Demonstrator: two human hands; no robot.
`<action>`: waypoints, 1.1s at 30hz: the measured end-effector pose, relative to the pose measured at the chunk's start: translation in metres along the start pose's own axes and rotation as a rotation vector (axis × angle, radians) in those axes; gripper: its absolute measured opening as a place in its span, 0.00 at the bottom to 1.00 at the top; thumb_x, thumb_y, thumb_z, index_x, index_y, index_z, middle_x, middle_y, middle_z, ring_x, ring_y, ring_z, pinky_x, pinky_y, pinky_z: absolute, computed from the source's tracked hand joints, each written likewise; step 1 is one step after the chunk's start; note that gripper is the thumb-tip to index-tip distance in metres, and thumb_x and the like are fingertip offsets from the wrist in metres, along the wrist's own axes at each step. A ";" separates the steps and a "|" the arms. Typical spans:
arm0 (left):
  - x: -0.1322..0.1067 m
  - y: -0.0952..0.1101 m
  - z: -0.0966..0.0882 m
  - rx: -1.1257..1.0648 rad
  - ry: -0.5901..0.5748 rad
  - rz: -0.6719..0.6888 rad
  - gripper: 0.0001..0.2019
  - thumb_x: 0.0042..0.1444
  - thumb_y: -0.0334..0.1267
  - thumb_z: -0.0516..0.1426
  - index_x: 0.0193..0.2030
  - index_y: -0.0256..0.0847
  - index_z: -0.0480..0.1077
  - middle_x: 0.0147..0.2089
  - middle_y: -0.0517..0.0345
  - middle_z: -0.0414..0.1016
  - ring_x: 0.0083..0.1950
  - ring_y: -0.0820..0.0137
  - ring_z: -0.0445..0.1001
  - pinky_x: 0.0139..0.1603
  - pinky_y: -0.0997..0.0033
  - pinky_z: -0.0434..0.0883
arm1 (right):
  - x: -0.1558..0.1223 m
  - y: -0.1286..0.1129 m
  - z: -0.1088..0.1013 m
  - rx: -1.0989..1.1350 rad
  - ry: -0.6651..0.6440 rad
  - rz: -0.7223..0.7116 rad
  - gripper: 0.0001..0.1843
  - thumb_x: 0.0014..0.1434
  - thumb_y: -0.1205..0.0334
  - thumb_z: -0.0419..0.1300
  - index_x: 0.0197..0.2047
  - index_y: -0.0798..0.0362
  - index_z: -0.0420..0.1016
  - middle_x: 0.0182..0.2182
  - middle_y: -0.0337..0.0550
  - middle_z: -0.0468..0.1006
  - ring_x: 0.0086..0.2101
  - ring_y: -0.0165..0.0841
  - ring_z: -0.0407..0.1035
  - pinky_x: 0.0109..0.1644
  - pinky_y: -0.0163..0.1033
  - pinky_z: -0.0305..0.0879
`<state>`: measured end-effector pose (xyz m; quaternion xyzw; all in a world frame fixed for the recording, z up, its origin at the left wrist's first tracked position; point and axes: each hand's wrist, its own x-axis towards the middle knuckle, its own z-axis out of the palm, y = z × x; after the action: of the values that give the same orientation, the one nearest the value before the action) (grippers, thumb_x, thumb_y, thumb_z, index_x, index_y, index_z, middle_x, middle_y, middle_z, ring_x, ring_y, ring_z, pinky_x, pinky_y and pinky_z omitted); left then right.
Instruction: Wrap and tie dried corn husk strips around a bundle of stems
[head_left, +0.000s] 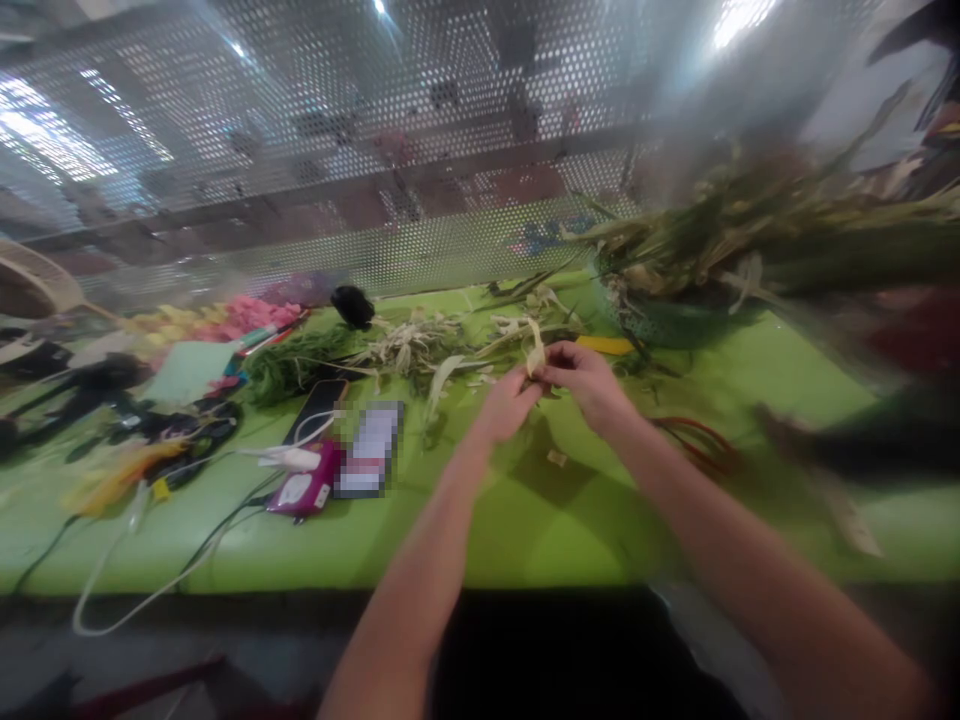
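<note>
My left hand (514, 402) and my right hand (583, 378) meet above the green table, fingertips pinched together. Between them they hold a pale yellow, husk-like leaf strip (535, 350), its upper end bent upward. The fingers partly cover its lower end. Behind and to the left of my hands lie a heap of pale shredded strips (411, 342) and a longer curled leaf (441, 380). A small pale scrap (556, 457) rests on the table below my hands.
At the right, a green basket (660, 318) overflows with long dry leaves. On the left are a phone with a blurred screen (371, 448), a dark phone (319, 408), a purple device (307, 485) with cables, and green shreds (296, 362). A perforated metal panel (337, 180) stands behind.
</note>
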<state>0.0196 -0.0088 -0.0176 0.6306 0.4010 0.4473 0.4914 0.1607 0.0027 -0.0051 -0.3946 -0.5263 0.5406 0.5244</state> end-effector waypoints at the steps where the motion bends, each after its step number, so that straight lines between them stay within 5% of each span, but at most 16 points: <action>1: 0.000 0.000 0.000 -0.012 0.011 -0.015 0.13 0.55 0.36 0.57 0.46 0.39 0.76 0.45 0.54 0.78 0.44 0.67 0.74 0.52 0.67 0.70 | -0.001 -0.001 0.000 0.006 0.008 -0.003 0.23 0.39 0.46 0.73 0.32 0.53 0.74 0.25 0.37 0.73 0.27 0.29 0.65 0.30 0.36 0.61; 7: -0.001 -0.006 -0.003 -0.152 0.103 -0.154 0.08 0.50 0.38 0.60 0.35 0.38 0.77 0.36 0.57 0.77 0.40 0.69 0.72 0.46 0.69 0.70 | -0.003 -0.005 -0.001 0.099 0.074 -0.060 0.18 0.45 0.50 0.70 0.31 0.51 0.70 0.25 0.35 0.70 0.22 0.24 0.56 0.25 0.34 0.56; 15: 0.001 -0.008 -0.005 -0.455 0.103 -0.284 0.10 0.43 0.36 0.61 0.35 0.37 0.75 0.32 0.59 0.74 0.32 0.74 0.69 0.38 0.70 0.71 | -0.006 -0.016 -0.005 0.134 -0.120 -0.095 0.19 0.45 0.49 0.72 0.34 0.49 0.71 0.28 0.36 0.75 0.23 0.26 0.62 0.27 0.35 0.61; 22: 0.001 -0.016 -0.014 -0.378 0.024 -0.255 0.11 0.47 0.42 0.63 0.34 0.36 0.75 0.33 0.56 0.76 0.34 0.73 0.71 0.39 0.70 0.69 | -0.007 -0.027 -0.014 -0.106 -0.395 -0.091 0.18 0.47 0.48 0.72 0.31 0.53 0.77 0.27 0.40 0.75 0.27 0.29 0.65 0.31 0.36 0.62; 28: -0.001 -0.006 -0.013 -0.129 0.041 -0.267 0.08 0.47 0.37 0.61 0.33 0.36 0.74 0.30 0.56 0.76 0.31 0.71 0.74 0.40 0.68 0.70 | -0.005 -0.023 -0.016 -0.201 -0.346 -0.138 0.18 0.53 0.46 0.67 0.35 0.53 0.74 0.29 0.39 0.74 0.27 0.28 0.65 0.30 0.35 0.62; 33: -0.003 0.002 -0.008 -0.035 -0.019 -0.274 0.05 0.50 0.38 0.57 0.30 0.38 0.68 0.23 0.61 0.68 0.20 0.75 0.66 0.25 0.71 0.64 | -0.004 -0.016 -0.015 -0.263 -0.325 -0.178 0.16 0.56 0.48 0.65 0.36 0.52 0.73 0.28 0.38 0.73 0.27 0.28 0.65 0.30 0.35 0.63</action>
<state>0.0115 -0.0101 -0.0155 0.5655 0.4709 0.3770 0.5624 0.1782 -0.0003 0.0086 -0.3191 -0.7026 0.4755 0.4223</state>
